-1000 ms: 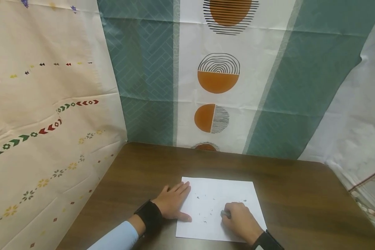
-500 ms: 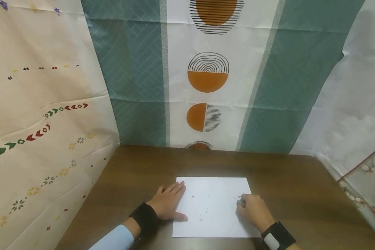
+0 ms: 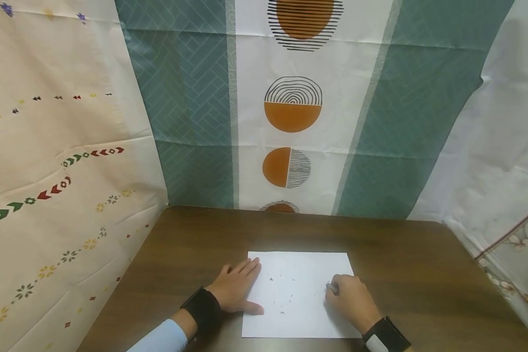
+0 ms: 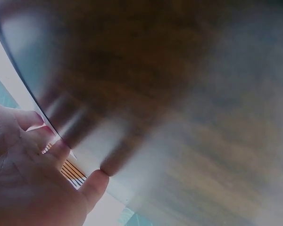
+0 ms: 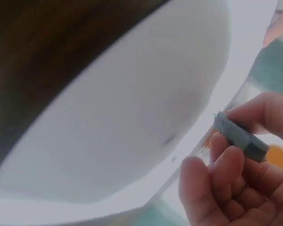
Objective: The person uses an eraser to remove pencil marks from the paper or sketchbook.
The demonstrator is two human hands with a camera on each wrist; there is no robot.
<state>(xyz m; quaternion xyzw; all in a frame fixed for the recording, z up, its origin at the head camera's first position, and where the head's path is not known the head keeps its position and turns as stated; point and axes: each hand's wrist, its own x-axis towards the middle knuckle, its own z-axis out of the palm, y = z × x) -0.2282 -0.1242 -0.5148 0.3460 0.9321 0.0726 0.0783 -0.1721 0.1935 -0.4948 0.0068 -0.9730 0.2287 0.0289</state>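
Observation:
A white sheet of paper lies on the brown table, with small dark crumbs scattered over it. My left hand rests flat at the sheet's left edge, fingers spread and thumb on the paper. On the right part of the sheet, my right hand pinches a small grey eraser between thumb and fingers. In the right wrist view the eraser is a dark grey block with a worn, rough end; the head view shows only its tip. The left wrist view shows the left fingers extended against the surface.
The brown wooden table extends around the sheet. A green and white cloth with orange circles hangs behind it. A cream patterned cloth hangs at the left, a white cloth at the right.
The right hand with the eraser moved up and right across the sheet, then slightly back left and down. The left hand has stayed on the sheet's left edge. The head view shifted slightly.

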